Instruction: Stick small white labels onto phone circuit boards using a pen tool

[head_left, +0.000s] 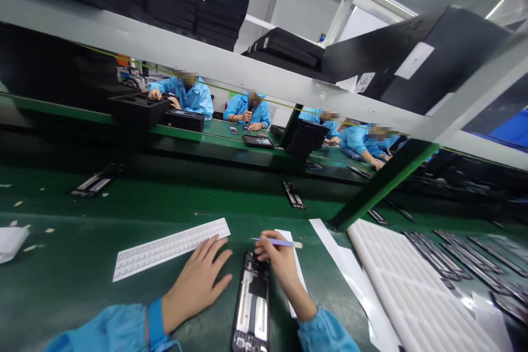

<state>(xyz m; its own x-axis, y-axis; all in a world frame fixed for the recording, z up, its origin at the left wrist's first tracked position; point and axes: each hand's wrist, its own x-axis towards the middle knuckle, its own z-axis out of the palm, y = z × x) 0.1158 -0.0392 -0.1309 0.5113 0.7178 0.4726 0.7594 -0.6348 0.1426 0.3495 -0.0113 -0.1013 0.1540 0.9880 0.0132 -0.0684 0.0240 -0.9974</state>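
My right hand [278, 261] pinches slim purple tweezers [281, 242], the thin tip pointing left and the pale end sticking out to the right. Below its fingertips lies an opened phone body [252, 305], black with silvery inner panels, its top end close to those fingers. My left hand [198, 275] is spread palm down, holding nothing. Its fingertips rest at the lower right edge of a white sheet of printed labels [171, 249]. Whether they press on the sheet I cannot tell. A blue band circles the left wrist.
On the right are a white ribbed tray [424, 286], white paper strips [350, 269] and several phone frames [437, 256]. A green post [383, 184] rises behind them. More phone bodies [293, 195] lie on the belt. Across it, several people in blue work.
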